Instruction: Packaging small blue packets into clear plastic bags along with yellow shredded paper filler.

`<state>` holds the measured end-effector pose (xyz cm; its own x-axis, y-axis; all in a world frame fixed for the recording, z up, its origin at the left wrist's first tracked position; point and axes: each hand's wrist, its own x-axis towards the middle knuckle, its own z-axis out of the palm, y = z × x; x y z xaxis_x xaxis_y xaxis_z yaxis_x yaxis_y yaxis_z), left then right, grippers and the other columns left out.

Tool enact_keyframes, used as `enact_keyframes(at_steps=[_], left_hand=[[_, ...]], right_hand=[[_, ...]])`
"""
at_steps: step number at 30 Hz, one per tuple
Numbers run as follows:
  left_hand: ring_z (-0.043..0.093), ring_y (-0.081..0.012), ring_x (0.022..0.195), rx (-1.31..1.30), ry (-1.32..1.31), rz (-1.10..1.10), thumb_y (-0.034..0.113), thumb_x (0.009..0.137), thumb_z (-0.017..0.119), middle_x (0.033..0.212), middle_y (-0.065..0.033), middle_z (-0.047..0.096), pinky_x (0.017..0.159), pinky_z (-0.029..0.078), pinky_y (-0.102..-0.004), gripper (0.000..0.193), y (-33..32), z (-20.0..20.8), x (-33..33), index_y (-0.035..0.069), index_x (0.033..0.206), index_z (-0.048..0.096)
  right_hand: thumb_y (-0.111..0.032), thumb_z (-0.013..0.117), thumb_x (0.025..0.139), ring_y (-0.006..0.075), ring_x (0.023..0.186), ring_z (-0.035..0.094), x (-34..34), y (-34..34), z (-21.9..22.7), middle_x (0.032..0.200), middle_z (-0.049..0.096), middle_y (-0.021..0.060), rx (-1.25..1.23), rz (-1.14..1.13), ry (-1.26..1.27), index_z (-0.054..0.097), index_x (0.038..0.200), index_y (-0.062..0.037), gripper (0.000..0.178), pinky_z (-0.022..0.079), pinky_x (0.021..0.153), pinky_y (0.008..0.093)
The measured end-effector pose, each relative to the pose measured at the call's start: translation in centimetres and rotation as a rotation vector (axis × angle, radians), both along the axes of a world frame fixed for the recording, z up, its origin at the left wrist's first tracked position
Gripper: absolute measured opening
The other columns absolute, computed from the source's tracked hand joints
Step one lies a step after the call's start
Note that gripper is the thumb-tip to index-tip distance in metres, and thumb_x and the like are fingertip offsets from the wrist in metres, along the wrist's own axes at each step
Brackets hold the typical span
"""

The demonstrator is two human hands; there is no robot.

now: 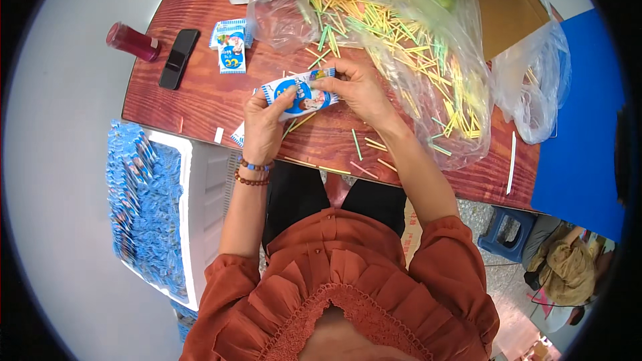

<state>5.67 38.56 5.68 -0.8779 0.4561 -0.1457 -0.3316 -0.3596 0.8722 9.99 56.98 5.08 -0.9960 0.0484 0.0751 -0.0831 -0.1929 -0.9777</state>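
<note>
Both my hands grip one small blue-and-white printed packet [287, 95] above the wooden table. My left hand [263, 124] pinches its left end, with the thumb lying across the front. At the other end, the thumb and fingers of my right hand [361, 93] are closed on the packet's upper right corner. Whether the packet is open or sealed I cannot tell. Part of another white packet [238, 135] shows beside my left hand at the table edge. Thin yellow and green sticks [302, 122] lie on the table just below the held packet.
A large clear plastic bag [461, 80] spills many coloured sticks [414, 47] across the table. Behind it stands a cardboard box [508, 10]. Several packets [232, 50], a black phone [179, 59] and a red jar [134, 41] sit at left. A white crate [190, 227] holds many blue packets [150, 207].
</note>
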Motion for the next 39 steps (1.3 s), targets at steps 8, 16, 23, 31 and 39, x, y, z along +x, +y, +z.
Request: enact_keyframes(at_steps=[8,16,23,31,39], left_hand=[[0.062,-0.0059,0.076,-0.032,0.052,0.125,0.01,0.091,0.065,0.088,-0.0041,0.069,0.067,0.051,-0.0203,0.015,3.1,-1.3,1.8,-0.002,0.099,0.068],[0.061,-0.005,0.074,-0.009,-0.061,0.183,0.013,0.094,0.061,0.088,-0.0037,0.069,0.066,0.049,-0.0203,0.018,2.9,-1.0,1.9,-0.003,0.097,0.068],[0.062,-0.0058,0.076,0.075,-0.115,0.209,0.012,0.095,0.059,0.091,-0.0043,0.069,0.069,0.051,-0.0218,0.017,2.5,-1.9,1.6,-0.002,0.098,0.068],[0.064,-0.0082,0.081,0.126,-0.112,0.181,0.012,0.095,0.059,0.093,-0.005,0.069,0.073,0.052,-0.023,0.016,2.1,-1.9,1.3,-0.001,0.099,0.068],[0.065,-0.0096,0.081,0.126,-0.14,0.135,0.013,0.095,0.059,0.094,-0.0063,0.069,0.074,0.054,-0.0249,0.017,2.8,-1.9,1.5,-0.001,0.1,0.067]], right_hand=[[-0.012,0.063,0.091,0.0027,0.08,0.059,2.3,1.7,0.7,0.083,0.068,0.001,0.089,-0.144,-0.078,0.07,0.097,0.0009,0.016,0.048,0.069,0.0203],[-0.022,0.063,0.088,0.0199,0.083,0.063,-2.9,8.6,1.5,0.089,0.068,0.0112,0.645,-0.414,-0.112,0.068,0.096,0.0012,0.025,0.049,0.074,0.0327],[-0.029,0.061,0.087,0.0372,0.104,0.06,-9.8,11.4,-0.5,0.113,0.061,0.0242,1.609,-0.346,-0.256,0.064,0.103,0.0052,0.038,0.048,0.089,0.0439],[-0.023,0.048,0.09,0.0432,0.11,0.055,-10.1,15.5,-2.6,0.117,0.057,0.0294,1.376,-0.18,-0.209,0.057,0.111,0.0104,0.04,0.044,0.095,0.0439],[-0.03,0.051,0.09,0.0311,0.099,0.059,-8.0,16.7,-3.1,0.109,0.061,0.0215,1.019,-0.442,-0.137,0.054,0.116,0.0054,0.044,0.044,0.09,0.039]])
